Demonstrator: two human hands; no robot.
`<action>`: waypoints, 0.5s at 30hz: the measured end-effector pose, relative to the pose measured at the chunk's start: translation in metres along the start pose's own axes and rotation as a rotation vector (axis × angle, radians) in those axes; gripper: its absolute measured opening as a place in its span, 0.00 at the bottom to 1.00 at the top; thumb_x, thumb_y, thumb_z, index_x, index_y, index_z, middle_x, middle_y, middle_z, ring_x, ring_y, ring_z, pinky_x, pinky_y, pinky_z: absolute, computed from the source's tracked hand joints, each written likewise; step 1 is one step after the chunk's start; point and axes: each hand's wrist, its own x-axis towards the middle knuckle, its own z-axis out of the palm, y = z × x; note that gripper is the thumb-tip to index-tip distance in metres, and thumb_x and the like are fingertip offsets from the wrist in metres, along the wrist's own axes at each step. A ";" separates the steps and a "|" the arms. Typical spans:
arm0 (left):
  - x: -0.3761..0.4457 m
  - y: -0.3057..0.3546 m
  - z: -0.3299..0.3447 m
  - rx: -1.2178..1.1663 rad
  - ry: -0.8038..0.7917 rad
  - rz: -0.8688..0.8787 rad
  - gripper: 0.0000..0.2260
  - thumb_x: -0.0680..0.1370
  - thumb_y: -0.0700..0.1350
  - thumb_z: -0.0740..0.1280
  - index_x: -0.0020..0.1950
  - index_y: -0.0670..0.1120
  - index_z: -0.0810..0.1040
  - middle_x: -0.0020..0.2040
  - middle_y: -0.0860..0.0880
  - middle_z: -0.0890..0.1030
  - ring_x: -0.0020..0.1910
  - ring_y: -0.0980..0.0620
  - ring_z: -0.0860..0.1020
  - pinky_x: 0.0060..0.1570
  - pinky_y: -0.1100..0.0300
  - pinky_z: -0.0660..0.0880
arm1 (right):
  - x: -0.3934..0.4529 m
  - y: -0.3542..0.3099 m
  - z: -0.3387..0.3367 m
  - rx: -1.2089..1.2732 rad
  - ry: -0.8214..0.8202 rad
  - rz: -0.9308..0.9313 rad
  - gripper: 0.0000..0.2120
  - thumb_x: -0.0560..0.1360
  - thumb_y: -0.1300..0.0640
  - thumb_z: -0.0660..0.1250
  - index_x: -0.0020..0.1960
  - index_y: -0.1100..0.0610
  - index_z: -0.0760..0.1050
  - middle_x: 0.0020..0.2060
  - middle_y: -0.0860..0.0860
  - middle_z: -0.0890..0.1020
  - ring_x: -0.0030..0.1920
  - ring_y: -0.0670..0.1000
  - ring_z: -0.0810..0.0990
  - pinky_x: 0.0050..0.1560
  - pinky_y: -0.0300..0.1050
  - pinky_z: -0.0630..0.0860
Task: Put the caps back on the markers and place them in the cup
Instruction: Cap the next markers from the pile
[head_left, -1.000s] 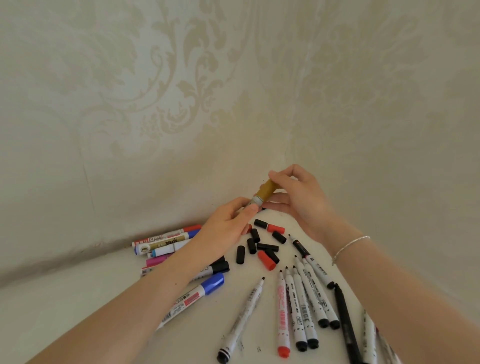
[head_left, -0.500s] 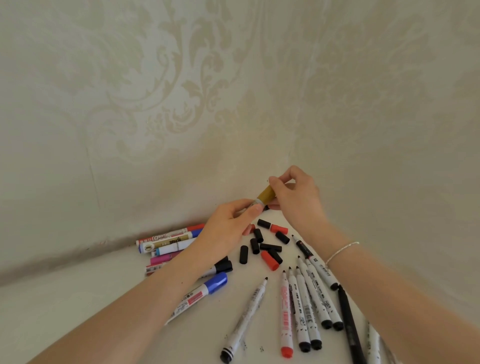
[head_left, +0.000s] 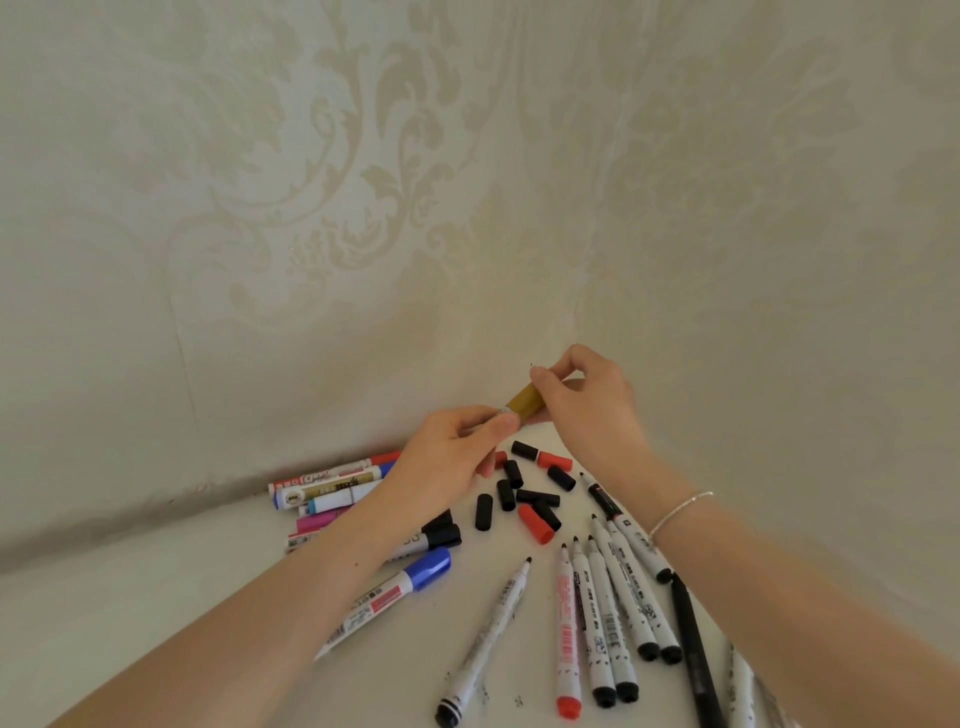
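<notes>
The gold-coloured marker cap (head_left: 523, 401) shows only a short section; its far end is covered by the right hand (head_left: 587, 402) and its near end by the fingers (head_left: 501, 422) of the left hand (head_left: 447, 462). The marker body in the left hand is hidden, so whether cap and body are joined cannot be told. The left forearm covers the middle of the capped markers (head_left: 327, 486) stacked along the wall and most of the black-capped marker (head_left: 441, 535). A red cap (head_left: 500, 458) is half hidden behind the left fingers. Print on all barrels is too small to read. White markers at lower right (head_left: 740, 691) are cut off by the bottom edge.
</notes>
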 end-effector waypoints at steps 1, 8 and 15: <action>0.001 0.000 -0.001 0.021 -0.005 0.002 0.08 0.80 0.52 0.62 0.49 0.53 0.79 0.28 0.53 0.75 0.22 0.59 0.69 0.26 0.68 0.67 | 0.000 0.000 0.000 -0.001 -0.030 -0.003 0.11 0.78 0.51 0.64 0.44 0.58 0.72 0.34 0.53 0.85 0.29 0.47 0.82 0.32 0.47 0.79; 0.004 0.005 -0.020 0.351 -0.101 -0.014 0.09 0.80 0.54 0.62 0.52 0.52 0.78 0.39 0.52 0.82 0.37 0.52 0.81 0.43 0.53 0.80 | 0.005 0.004 0.001 0.015 -0.242 0.094 0.09 0.79 0.53 0.63 0.45 0.59 0.73 0.42 0.56 0.85 0.41 0.52 0.85 0.50 0.59 0.80; 0.004 0.008 -0.056 0.905 -0.217 -0.145 0.15 0.77 0.54 0.68 0.58 0.47 0.81 0.50 0.51 0.82 0.48 0.53 0.79 0.48 0.59 0.75 | -0.001 0.026 -0.012 -0.592 -0.744 0.278 0.05 0.77 0.61 0.63 0.51 0.61 0.72 0.41 0.57 0.81 0.29 0.48 0.76 0.29 0.37 0.73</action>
